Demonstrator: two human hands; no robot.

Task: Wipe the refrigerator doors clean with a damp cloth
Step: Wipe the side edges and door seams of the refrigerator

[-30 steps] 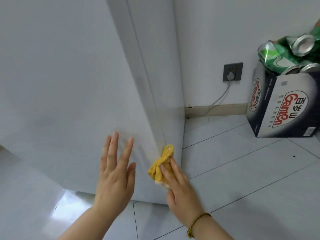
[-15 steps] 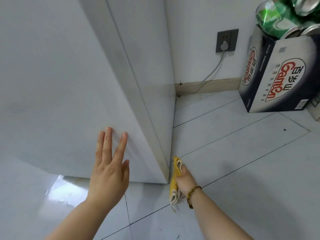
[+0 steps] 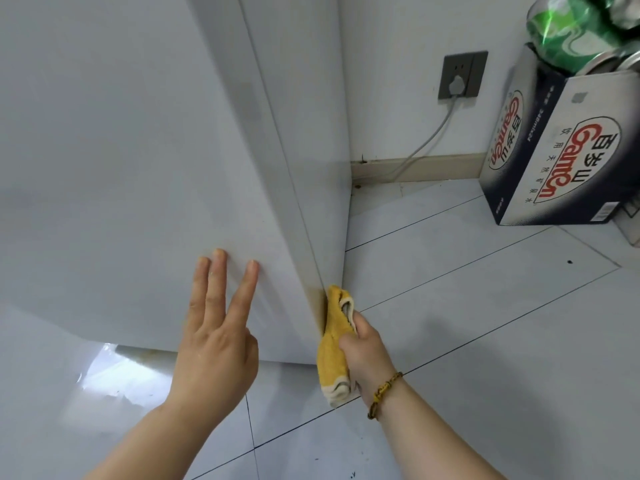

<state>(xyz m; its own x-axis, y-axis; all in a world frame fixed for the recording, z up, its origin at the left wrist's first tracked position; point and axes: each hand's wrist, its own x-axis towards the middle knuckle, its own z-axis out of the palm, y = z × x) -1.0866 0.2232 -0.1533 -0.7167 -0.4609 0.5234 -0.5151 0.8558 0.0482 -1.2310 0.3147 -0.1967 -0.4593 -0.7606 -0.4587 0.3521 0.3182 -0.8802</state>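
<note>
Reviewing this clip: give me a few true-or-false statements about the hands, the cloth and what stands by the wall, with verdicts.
1. The right hand grips the yellow cloth against the refrigerator at its lower corner edge. True.
2. The left hand is a fist. False: its fingers are straight, tips on the refrigerator.
3. A plug sits in the wall socket. True.
4. The cardboard box is empty. False: green cans stick out of its top.

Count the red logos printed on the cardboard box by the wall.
2. One logo sits on the wide face of the box, the other on the narrow face toward the wall socket. Hidden faces may carry more.
</note>
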